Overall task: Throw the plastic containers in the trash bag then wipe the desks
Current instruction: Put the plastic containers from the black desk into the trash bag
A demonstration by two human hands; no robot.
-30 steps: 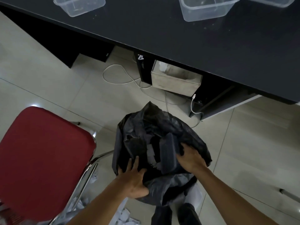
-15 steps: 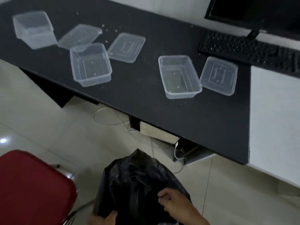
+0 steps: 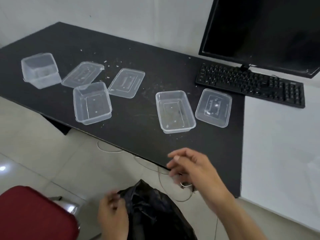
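A black trash bag stands on the floor below the desk edge. My left hand pinches the bag's rim at its left side. My right hand is raised over the near edge of the black desk, empty, fingers loosely bent. On the desk lie clear plastic containers: one upright tub nearest my right hand, another tub to the left, a third tipped tub at far left. Three flat lids lie among them. Crumbs dot the desk.
A black keyboard and a monitor sit at the back right. A white desk adjoins on the right. A red chair seat is at the lower left. White cables trail on the tiled floor.
My view rose from the bag to the desk top. My right hand let go of the bag and lifted toward the desk edge; my left hand stays on the bag's rim.
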